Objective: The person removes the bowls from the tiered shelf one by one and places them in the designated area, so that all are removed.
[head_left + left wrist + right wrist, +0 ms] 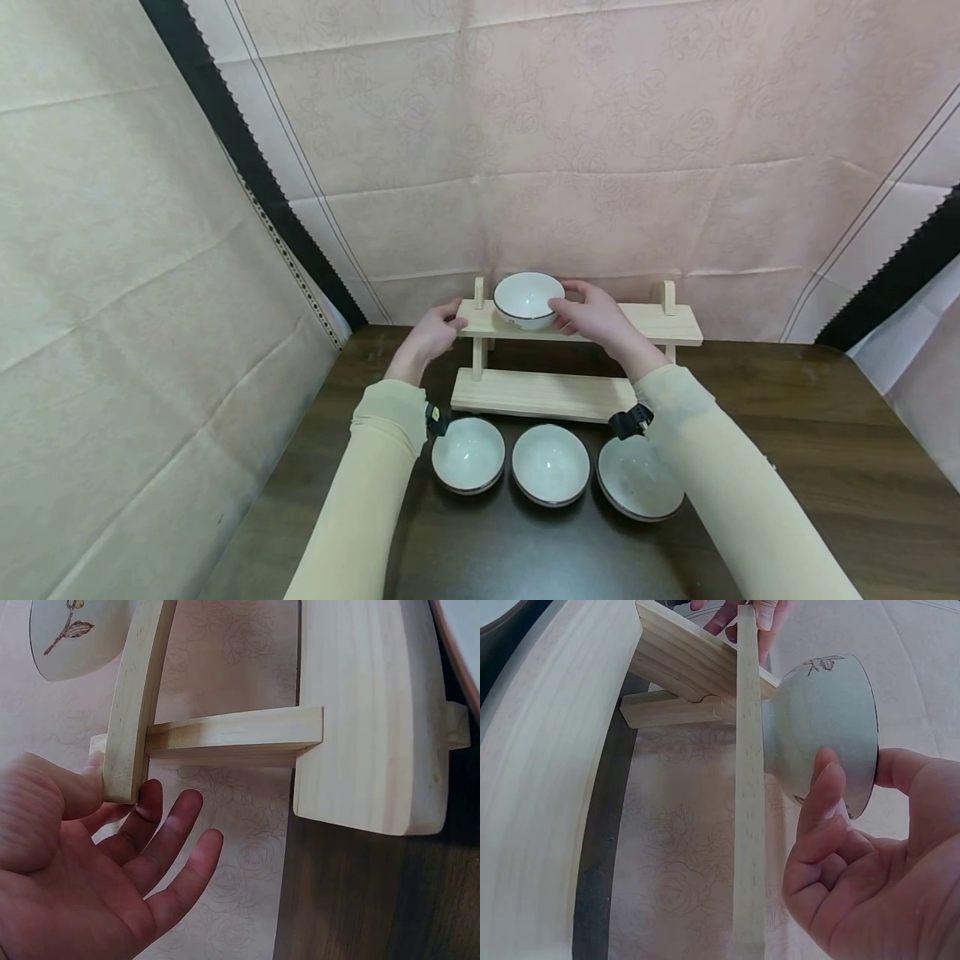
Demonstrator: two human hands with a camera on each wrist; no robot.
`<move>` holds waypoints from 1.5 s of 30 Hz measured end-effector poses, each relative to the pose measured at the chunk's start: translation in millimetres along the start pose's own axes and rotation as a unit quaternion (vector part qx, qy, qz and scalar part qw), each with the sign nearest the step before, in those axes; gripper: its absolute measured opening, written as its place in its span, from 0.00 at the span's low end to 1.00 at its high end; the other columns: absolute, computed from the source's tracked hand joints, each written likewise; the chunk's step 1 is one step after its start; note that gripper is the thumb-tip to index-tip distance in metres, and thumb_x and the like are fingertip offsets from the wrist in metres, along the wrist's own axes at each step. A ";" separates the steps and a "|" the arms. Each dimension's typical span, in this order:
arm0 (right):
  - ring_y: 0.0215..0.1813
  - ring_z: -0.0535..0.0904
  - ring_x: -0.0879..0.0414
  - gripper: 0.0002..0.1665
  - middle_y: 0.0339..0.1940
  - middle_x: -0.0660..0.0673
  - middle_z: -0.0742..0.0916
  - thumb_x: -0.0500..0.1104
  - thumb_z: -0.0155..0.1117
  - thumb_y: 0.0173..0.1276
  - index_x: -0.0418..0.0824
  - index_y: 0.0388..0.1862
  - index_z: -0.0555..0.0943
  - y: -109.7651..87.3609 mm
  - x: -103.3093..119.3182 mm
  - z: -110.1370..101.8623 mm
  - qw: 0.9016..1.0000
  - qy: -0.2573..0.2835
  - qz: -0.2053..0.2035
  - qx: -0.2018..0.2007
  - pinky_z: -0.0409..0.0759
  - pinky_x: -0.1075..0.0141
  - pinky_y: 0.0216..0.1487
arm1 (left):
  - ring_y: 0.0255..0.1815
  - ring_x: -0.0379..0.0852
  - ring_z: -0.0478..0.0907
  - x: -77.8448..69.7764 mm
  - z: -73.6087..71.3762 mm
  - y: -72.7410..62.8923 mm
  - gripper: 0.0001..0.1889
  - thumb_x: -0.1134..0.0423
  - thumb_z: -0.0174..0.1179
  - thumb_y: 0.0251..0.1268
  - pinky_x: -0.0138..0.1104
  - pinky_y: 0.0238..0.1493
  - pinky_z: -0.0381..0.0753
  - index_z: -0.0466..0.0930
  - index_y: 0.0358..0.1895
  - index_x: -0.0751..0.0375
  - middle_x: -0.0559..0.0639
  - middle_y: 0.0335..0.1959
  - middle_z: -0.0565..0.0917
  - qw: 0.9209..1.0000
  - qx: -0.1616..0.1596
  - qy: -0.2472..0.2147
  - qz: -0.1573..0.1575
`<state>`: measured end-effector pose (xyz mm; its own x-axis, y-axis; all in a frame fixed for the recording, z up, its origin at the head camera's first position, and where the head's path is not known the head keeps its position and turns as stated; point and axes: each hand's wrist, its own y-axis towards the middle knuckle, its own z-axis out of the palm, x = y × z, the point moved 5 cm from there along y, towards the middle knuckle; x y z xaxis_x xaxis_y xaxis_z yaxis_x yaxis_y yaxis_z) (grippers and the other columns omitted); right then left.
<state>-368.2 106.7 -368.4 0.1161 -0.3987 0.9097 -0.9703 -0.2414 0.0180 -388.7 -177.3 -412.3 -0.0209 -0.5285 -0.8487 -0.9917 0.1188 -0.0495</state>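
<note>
A white bowl (pixel 529 298) with a dark rim and a small floral motif sits upright toward the left end of the upper board (pixel 622 321) of a two-tier wooden shelf. My right hand (pixel 596 317) pinches the bowl's right side, one digit at the rim and a finger against the outer wall (pixel 821 727). In the right wrist view the bowl's foot meets the board. My left hand (pixel 433 333) holds the left end of that upper board, with the thumb on top and fingers underneath (pixel 150 799). Its other fingers spread loosely below.
In front of the lower board (pixel 540 393) stand three groups of white bowls in a row: left (pixel 468 454), middle (pixel 551 464) and right (pixel 637 479), the last partly under my right forearm. A dark wooden table (pixel 787 417) carries everything. Patterned cloth (pixel 600 167) hangs behind the shelf.
</note>
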 end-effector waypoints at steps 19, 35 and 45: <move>0.38 0.85 0.53 0.40 0.40 0.42 0.90 0.52 0.59 0.83 0.37 0.85 0.61 2.7 -6.1 5.2 0.999 0.038 0.015 -0.002 0.75 0.68 0.35 | 0.69 0.59 0.74 0.8 -1.1 -1.0 0.32 0.60 0.52 0.87 0.55 0.68 0.78 0.56 0.87 0.58 0.62 0.81 0.68 1.000 -0.011 0.010 0.012; 0.35 0.85 0.56 0.38 0.35 0.43 0.90 0.48 0.58 0.83 0.37 0.86 0.61 4.0 -2.3 0.2 0.999 0.047 0.002 -0.007 0.76 0.71 0.32 | 0.85 0.56 0.56 -9.0 -4.7 4.3 0.32 0.61 0.51 0.87 0.48 0.83 0.57 0.56 0.86 0.64 0.59 0.85 0.61 0.998 -0.018 0.048 0.032; 0.39 0.86 0.51 0.34 0.48 0.34 0.87 0.40 0.53 0.82 0.38 0.84 0.65 -1.3 -14.7 2.1 0.999 0.045 -0.013 -0.025 0.87 0.64 0.44 | 0.85 0.56 0.56 -4.6 -1.2 0.5 0.32 0.61 0.51 0.88 0.49 0.83 0.57 0.55 0.86 0.62 0.59 0.85 0.61 0.999 -0.013 0.046 0.014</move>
<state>-368.2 111.0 -382.7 0.1242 -0.3114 0.9421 -0.9767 -0.2061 0.0606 -389.2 -175.8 -407.8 -0.0592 -0.6007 -0.7973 -0.9935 0.1130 -0.0114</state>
